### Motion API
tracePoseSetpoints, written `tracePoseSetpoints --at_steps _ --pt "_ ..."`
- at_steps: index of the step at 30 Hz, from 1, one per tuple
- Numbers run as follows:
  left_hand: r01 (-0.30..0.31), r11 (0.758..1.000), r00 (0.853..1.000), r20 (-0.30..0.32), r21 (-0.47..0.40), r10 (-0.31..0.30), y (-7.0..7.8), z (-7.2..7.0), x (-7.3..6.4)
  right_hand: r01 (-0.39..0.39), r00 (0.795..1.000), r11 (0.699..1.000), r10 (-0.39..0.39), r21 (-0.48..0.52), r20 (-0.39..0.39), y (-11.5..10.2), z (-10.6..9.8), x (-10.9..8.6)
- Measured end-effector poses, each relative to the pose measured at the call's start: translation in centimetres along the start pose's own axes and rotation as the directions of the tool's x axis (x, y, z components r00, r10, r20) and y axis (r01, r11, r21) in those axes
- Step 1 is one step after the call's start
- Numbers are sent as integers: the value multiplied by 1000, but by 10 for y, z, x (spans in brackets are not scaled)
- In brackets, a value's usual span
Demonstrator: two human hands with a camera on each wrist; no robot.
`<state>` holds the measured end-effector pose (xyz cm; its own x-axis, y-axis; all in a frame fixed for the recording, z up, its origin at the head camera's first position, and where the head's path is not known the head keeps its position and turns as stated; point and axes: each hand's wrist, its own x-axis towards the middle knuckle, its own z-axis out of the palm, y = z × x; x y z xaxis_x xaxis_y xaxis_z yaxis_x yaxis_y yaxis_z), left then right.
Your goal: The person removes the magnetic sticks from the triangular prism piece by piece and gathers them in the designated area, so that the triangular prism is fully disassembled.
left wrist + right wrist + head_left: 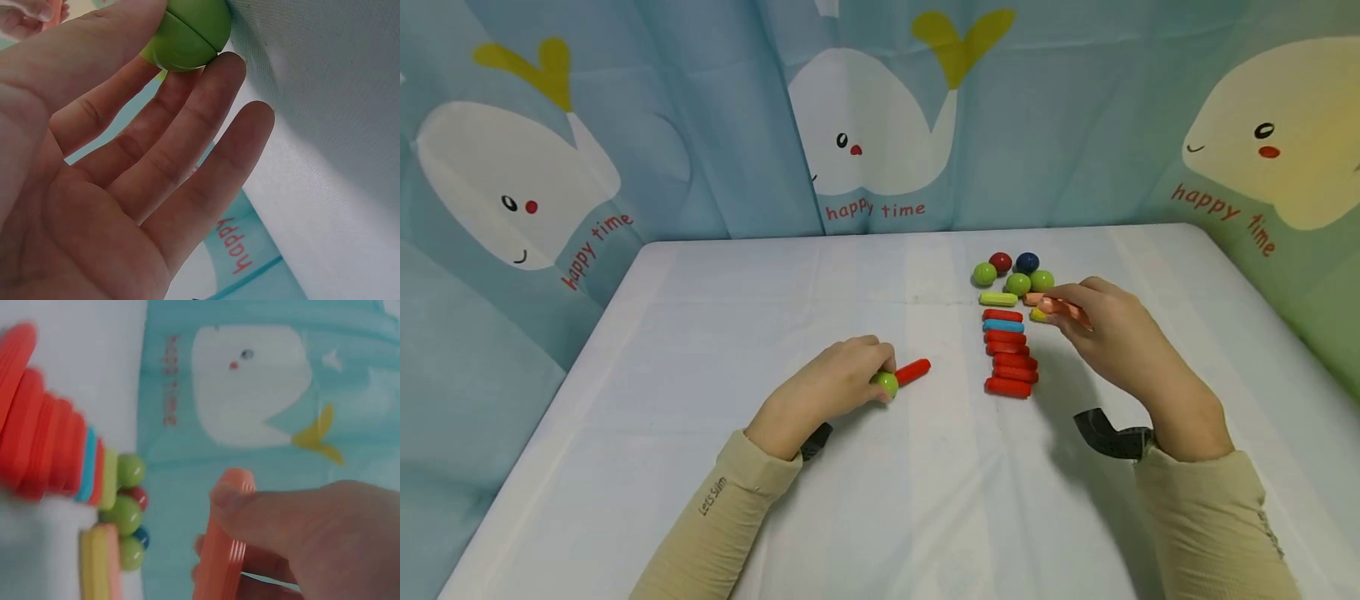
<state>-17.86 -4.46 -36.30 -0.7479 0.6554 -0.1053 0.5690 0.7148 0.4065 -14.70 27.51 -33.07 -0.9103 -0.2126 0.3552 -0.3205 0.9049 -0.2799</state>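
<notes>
My left hand [831,379] pinches a shiny green ball [887,384] between thumb and fingertips, low over the white table. A dark seam runs round the ball [190,31] in the left wrist view. Just right of it lies a single red stick [913,372]. My right hand [1116,337] holds a ridged salmon-orange stick [225,556] between thumb and fingers, raised above the right end of the table. Below and beside that hand are a yellow stick [95,562] and a pale orange stick [114,562], lying side by side.
Several red sticks [1009,387] lie in a column with one blue stick [1003,326] among them. A lime stick [997,298] is at the column's far end. Behind it cluster green balls [985,274], a red ball [1000,263] and a dark blue ball [1027,262]. A whale-print curtain [715,125] surrounds the table.
</notes>
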Motion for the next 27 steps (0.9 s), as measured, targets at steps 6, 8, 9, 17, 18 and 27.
tracePoseSetpoints --at_steps 6,8,9,17,18,27 --pt "2 1000 1000 -6 -2 -2 -1 1 -2 -102 993 995 103 -20 60 14 5 1" --pt "-4 1000 1000 -7 0 4 0 0 -2 -122 990 992 123 -21 70 18 7 1" --pt "-4 1000 1000 -8 1 4 0 0 -2 -130 989 991 131 -19 74 19 9 1" --pt "0 1000 1000 0 17 0 1 0 0 -144 976 988 150 -47 155 31 26 2" --pt "-4 1000 1000 -1 21 4 1 1 0 -153 974 987 159 -47 161 32 28 2" --pt "-20 1000 1000 -13 19 21 0 2 0 -232 951 970 243 -78 193 36 40 2"
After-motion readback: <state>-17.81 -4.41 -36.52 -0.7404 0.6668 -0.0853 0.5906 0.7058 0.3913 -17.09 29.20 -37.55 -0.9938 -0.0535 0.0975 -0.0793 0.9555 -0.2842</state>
